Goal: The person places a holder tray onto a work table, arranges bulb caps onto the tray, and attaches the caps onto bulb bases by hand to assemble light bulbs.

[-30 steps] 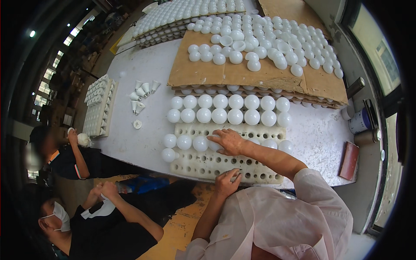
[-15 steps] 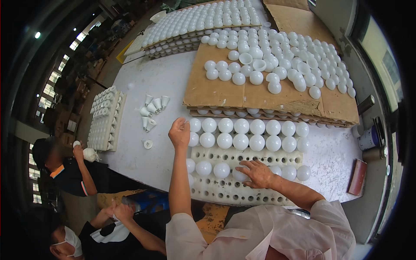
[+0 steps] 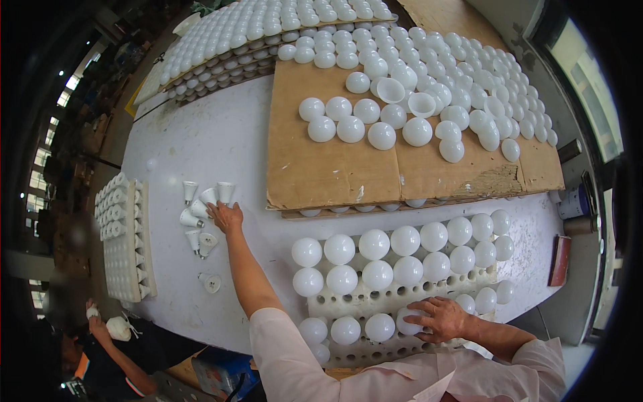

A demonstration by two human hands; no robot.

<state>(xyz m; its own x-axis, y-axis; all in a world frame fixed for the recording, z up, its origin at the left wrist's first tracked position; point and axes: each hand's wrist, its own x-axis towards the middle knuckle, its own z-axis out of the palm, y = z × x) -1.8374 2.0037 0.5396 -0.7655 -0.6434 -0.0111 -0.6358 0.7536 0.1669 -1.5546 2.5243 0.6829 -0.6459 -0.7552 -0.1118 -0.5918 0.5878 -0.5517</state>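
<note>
My left hand (image 3: 226,218) reaches to a loose cluster of white bulb bases. Its fingers are apart beside the narrow end of one bulb base (image 3: 226,191); whether they touch it is hard to tell. My right hand (image 3: 441,319) curls its fingers round a white round bulb (image 3: 408,322) in the front row of a perforated tray (image 3: 395,295). Other round bulbs (image 3: 378,275) fill two rows at the tray's far side. Bare holes show between the rows, and my right hand and forearm hide part of the front row.
Stacked cardboard (image 3: 335,181) beyond the tray bears many white domes (image 3: 417,132). More domes stand on layered boards (image 3: 248,33) at far left. A rack of white parts (image 3: 127,234) sits at the table's left edge, near a co-worker's hand (image 3: 99,328). A dark red block (image 3: 560,260) lies at right.
My left hand has left the bulbs at the tray's left end and moved left to the loose bases. My right hand stays at the same front-row bulb. The view has shifted.
</note>
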